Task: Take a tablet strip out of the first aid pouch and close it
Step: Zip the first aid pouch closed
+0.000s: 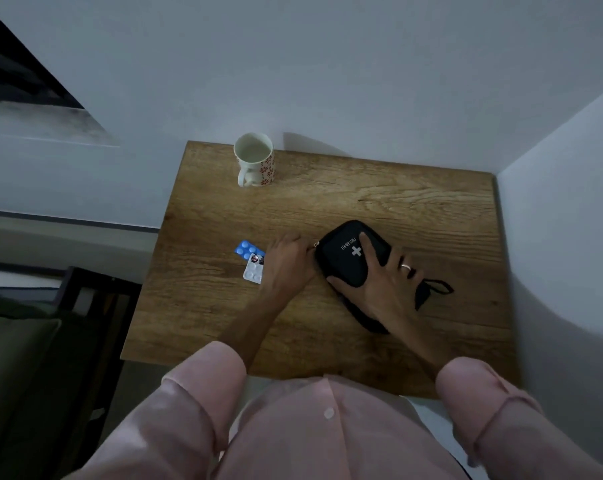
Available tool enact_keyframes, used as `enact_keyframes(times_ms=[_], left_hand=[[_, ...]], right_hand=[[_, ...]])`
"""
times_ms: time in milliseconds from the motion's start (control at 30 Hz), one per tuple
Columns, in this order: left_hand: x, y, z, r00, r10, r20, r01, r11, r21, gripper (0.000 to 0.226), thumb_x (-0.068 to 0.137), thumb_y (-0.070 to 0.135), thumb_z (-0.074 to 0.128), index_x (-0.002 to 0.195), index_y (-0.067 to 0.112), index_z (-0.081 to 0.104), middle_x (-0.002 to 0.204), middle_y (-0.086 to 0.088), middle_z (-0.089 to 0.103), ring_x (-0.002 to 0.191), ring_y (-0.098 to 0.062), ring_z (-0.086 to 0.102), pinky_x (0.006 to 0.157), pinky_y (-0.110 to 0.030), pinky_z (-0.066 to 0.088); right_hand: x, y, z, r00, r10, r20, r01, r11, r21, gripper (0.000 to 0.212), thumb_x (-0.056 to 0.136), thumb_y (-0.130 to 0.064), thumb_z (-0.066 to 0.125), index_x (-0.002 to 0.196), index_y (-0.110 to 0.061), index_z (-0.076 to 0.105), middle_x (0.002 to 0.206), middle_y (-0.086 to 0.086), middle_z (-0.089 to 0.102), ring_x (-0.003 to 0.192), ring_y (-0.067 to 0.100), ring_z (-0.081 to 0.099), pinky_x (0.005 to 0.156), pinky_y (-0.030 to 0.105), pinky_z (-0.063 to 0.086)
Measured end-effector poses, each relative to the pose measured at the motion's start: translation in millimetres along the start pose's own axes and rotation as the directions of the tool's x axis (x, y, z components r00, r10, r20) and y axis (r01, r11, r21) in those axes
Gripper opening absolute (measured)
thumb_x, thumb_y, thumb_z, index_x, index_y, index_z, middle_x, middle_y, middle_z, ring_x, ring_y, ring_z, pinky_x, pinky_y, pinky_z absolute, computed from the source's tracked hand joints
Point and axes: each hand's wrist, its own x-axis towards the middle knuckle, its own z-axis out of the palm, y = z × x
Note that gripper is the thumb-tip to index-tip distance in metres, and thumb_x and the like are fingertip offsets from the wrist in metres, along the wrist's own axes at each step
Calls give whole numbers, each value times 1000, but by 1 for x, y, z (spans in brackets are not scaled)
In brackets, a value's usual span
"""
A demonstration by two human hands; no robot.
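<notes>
Pouch (pixel 348 258) under right hand (pixel 385 285) (strips (pixel 251 263) left).

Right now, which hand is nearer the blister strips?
Left. The left hand sits right beside the blister strips, at the first aid pouch's zipper end. The right hand lies on the pouch, farther away.

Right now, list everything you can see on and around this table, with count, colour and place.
first aid pouch: one, black with white cross, right of centre
wrist strap: one, black, right of the pouch
tablet strips: two, one blue, one white, left of the pouch, overlapping
mug: one, white with red flowers, far left corner
table: one, brown wood, against grey walls
left hand: at the pouch's left end, by the zipper
right hand: flat on the pouch, ring on one finger
sleeves: two, pink
</notes>
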Motion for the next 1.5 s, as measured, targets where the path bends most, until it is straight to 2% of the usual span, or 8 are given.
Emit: enact_keyframes(times_ms=[300, 467, 633, 733, 1000, 1133, 1333, 1500], left_hand=[[-30, 2, 11, 991, 134, 25, -135, 991, 25, 20, 85, 12, 51, 72, 6, 65, 75, -5, 57, 70, -24, 56, 64, -33, 40], [-28, 1, 10, 999, 43, 17, -43, 999, -10, 19, 83, 12, 52, 67, 6, 61, 69, 0, 52, 66, -21, 53, 61, -36, 42], [1, 14, 9, 1000, 3, 12, -3, 999, 34, 15, 80, 8, 62, 65, 7, 60, 72, -4, 56, 70, -26, 56, 64, -35, 41], [6, 20, 14, 996, 72, 55, -76, 994, 75, 7, 79, 7, 63, 71, 8, 64, 77, -8, 60, 76, -29, 59, 70, -39, 46], [-44, -7, 10, 973, 210, 93, -217, 973, 76, 18, 83, 17, 51, 78, 10, 66, 80, -6, 56, 76, -25, 56, 66, -39, 47], [-71, -12, 7, 973, 215, 85, -222, 973, 70, 18, 83, 18, 50, 75, 12, 66, 80, -3, 56, 75, -23, 57, 64, -38, 47], [-97, -11, 10, 945, 243, 220, -241, 970, -34, 7, 84, 12, 64, 83, 14, 70, 84, -2, 58, 75, -20, 58, 67, -39, 51], [-107, -1, 14, 940, 233, 247, -223, 972, -68, 24, 86, 30, 52, 86, 18, 72, 86, 2, 62, 79, -16, 59, 72, -34, 50]], right_hand=[[-6, -9, -1, 981, 150, 123, -162, 983, 89, 124, 61, -104, 30, 156, -36, -12, 160, 23, 11, 141, 50, 24, 110, 71, 17], [-7, 4, -13, 963, 39, 266, -87, 982, 170, 120, 69, -97, 37, 156, -32, -16, 163, 19, 3, 145, 49, 17, 114, 61, 23], [-25, 14, 10, 989, 70, 128, -93, 978, 188, 113, 76, -91, 24, 158, -23, -15, 153, 29, 25, 119, 47, 54, 90, 50, 52], [-22, 8, 14, 990, 127, 59, -133, 984, 117, 112, 83, -84, 29, 158, -11, -11, 146, 32, 35, 104, 45, 62, 74, 42, 52], [-17, 1, 4, 982, 187, 17, -188, 975, 122, 108, 88, -80, 31, 159, -8, -6, 147, 29, 34, 107, 43, 62, 66, 36, 43], [-17, 4, 3, 981, 189, -38, -184, 978, 101, 104, 90, -78, 31, 158, -4, 5, 146, 31, 36, 110, 45, 60, 76, 42, 53], [-6, 12, 8, 964, -148, -221, 163, 986, 48, 61, 102, -57, 37, 155, -28, 32, 154, 28, 28, 125, 47, 49, 92, 53, 51], [-2, 22, 20, 944, -6, -328, 100, 957, 271, 46, 102, -45, 50, 141, -22, 54, 130, 25, 49, 100, 36, 63, 70, 38, 55]])
